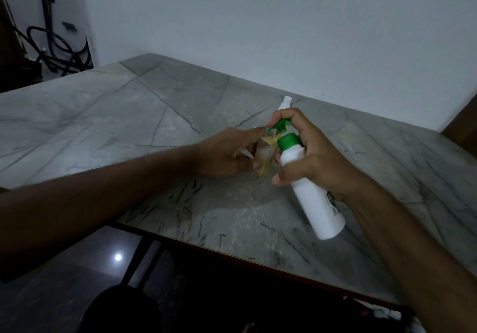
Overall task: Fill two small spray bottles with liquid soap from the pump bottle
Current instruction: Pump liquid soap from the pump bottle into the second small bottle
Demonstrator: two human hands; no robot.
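Observation:
My right hand [315, 157] grips a white pump bottle [313, 195] with a green pump head, tilted so its nozzle points left and down; my forefinger rests on the pump top. My left hand [227, 153] holds a small clear spray bottle [263, 158] upright on the table, open at the top and part filled with yellowish liquid. The green nozzle sits right at its mouth. A second small bottle with a white spray cap [286, 102] stands behind my right hand, mostly hidden.
The grey marble-patterned table [129, 115] runs to a white wall behind. Its near edge crosses the lower middle, with dark floor and a table leg below. Black cables hang at the far left.

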